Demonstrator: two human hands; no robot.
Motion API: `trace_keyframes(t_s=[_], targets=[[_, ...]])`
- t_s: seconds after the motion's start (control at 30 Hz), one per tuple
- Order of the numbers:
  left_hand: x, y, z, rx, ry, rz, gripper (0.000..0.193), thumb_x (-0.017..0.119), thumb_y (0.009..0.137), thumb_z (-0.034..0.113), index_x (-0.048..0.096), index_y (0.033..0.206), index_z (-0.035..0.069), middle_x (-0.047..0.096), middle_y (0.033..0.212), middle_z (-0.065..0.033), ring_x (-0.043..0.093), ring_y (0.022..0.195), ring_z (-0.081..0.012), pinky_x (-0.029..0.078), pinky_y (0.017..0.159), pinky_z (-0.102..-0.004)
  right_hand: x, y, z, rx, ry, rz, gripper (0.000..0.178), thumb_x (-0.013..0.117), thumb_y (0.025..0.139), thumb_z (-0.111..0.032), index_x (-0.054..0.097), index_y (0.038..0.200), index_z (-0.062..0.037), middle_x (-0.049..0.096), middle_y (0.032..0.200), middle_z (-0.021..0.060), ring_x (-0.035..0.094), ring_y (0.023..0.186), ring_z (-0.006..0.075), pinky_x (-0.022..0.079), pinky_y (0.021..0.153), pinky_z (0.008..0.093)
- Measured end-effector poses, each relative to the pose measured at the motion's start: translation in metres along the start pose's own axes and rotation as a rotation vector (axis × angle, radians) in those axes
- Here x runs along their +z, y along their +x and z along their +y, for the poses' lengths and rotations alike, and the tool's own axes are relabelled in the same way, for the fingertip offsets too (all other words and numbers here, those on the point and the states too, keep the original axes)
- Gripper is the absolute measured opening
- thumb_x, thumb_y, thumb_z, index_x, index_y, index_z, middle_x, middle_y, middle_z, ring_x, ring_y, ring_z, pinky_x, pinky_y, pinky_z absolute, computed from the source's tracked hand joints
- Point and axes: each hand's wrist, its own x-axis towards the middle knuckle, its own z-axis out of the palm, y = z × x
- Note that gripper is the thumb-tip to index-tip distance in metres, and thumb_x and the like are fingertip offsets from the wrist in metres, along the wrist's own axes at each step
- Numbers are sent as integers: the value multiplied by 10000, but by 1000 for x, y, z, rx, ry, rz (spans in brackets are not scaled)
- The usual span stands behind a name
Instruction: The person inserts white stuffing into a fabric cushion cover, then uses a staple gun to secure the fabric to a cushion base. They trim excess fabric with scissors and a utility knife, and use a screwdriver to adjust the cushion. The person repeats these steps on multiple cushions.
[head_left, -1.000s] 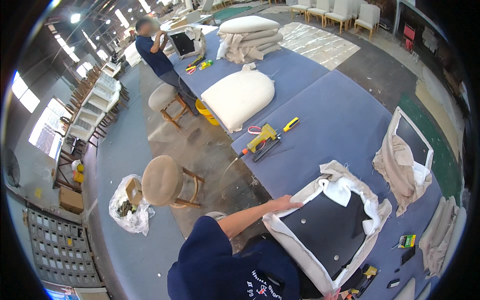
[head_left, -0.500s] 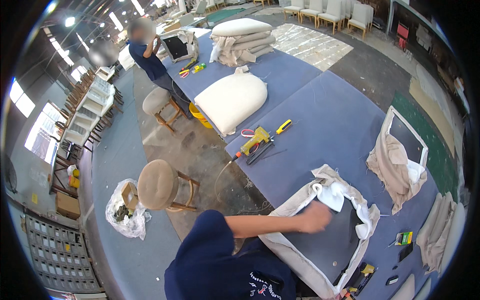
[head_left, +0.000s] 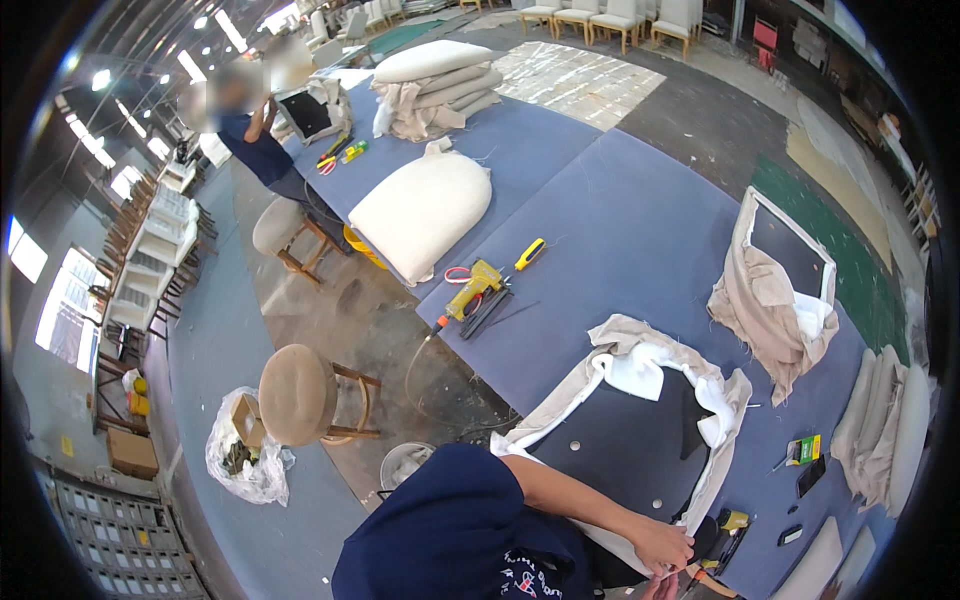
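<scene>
In front of me lies an upholstered panel [head_left: 610,455], its black board face up, with beige fabric and white padding around the rim. My left hand [head_left: 662,546] is closed on the fabric edge [head_left: 640,565] at the panel's near corner. Just below it, my right hand [head_left: 660,588] shows only in part at the same corner, its fingers against the fabric; their grip is partly hidden. Beside the corner lies a yellow and black staple gun [head_left: 733,530], apart from both hands. White padding [head_left: 640,372] folds over the far rim.
Another staple gun [head_left: 475,295] and a yellow-handled screwdriver [head_left: 530,254] lie on the blue table [head_left: 600,240]. A second fabric-draped panel [head_left: 765,310] stands right. Cushion pieces [head_left: 885,430] and a phone [head_left: 811,477] are nearby. A co-worker [head_left: 255,145] stands far left; a stool [head_left: 300,395] is beside me.
My left hand has moved from over the board's far part to the near corner, where it closes on the fabric. My right hand has come partly into view. The whole view has shifted slightly.
</scene>
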Motion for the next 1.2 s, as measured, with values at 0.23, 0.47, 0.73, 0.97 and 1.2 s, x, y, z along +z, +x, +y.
trace_keyframes(t_s=[0.23, 0.47, 0.73, 0.97, 1.2], targets=[[8, 9, 6, 56, -108, 61, 150, 702, 821, 218, 701, 929, 114, 682, 918, -50, 543, 969, -275, 411, 831, -450, -3, 6, 35, -4, -80, 4, 389, 704, 965, -117, 632, 1278, 101, 699, 1197, 143, 624, 1081, 199, 493, 952, 330], [-4, 3, 1, 172, -55, 36, 215, 708, 837, 287, 684, 936, 97, 642, 924, -69, 538, 959, -287, 418, 838, -468, 0, 2, 8, 5, -52, -41, 389, 697, 978, -133, 629, 1276, 109, 701, 1177, 132, 622, 1036, 190, 495, 942, 326], [7, 3, -22, 420, 198, 111, 272, 659, 921, 367, 596, 943, 103, 566, 965, -70, 520, 944, -272, 411, 837, -448, 7, -5, -11, 19, -43, 16, 333, 677, 988, -101, 652, 1242, 114, 708, 1177, 139, 629, 1048, 198, 492, 969, 330], [14, 4, -18, 197, -227, 153, 258, 641, 909, 300, 569, 779, 89, 540, 766, -50, 500, 831, -266, 358, 804, -430, 16, -8, 9, -64, 19, 276, 306, 707, 959, -82, 685, 1211, 91, 713, 1184, 169, 655, 1076, 236, 523, 969, 357], [22, 9, -17, -10, -408, 188, 214, 626, 902, 276, 598, 796, 92, 523, 721, -56, 486, 785, -269, 355, 790, -427, 18, -1, 12, -137, -54, 252, 287, 706, 962, -94, 692, 1182, 91, 710, 1168, 178, 656, 1058, 244, 531, 935, 362]])
